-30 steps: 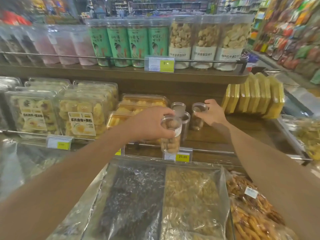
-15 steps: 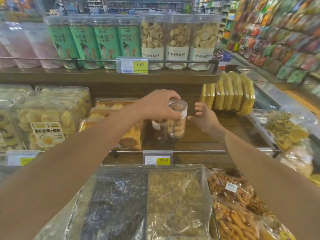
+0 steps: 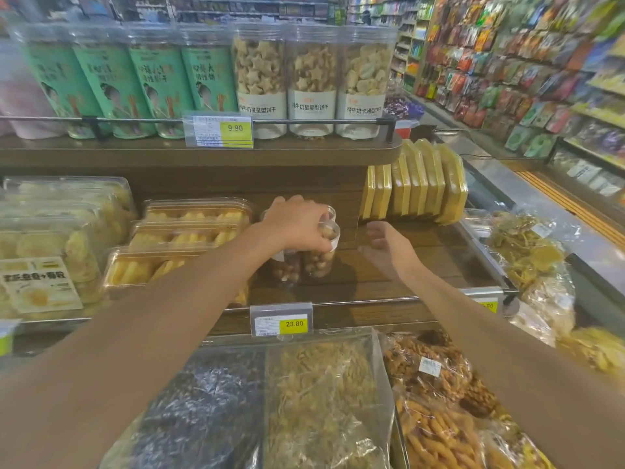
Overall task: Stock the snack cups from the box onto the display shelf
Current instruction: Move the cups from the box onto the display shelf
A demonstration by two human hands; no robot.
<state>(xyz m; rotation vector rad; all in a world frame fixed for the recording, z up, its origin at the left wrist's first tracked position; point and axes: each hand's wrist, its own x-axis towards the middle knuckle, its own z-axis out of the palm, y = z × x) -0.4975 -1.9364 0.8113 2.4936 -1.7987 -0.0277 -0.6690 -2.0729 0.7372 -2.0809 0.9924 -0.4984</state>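
The left hand (image 3: 297, 225) covered the lid of the snack cup (image 3: 320, 264), gripping it from above; the right hand (image 3: 389, 247) hung nearby, fingers loose, empty.

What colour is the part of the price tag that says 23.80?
Yellow, with dark digits; the price tag shows clearly in the head view.

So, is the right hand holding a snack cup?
No, the right hand is open and empty; only the left hand grips a snack cup.
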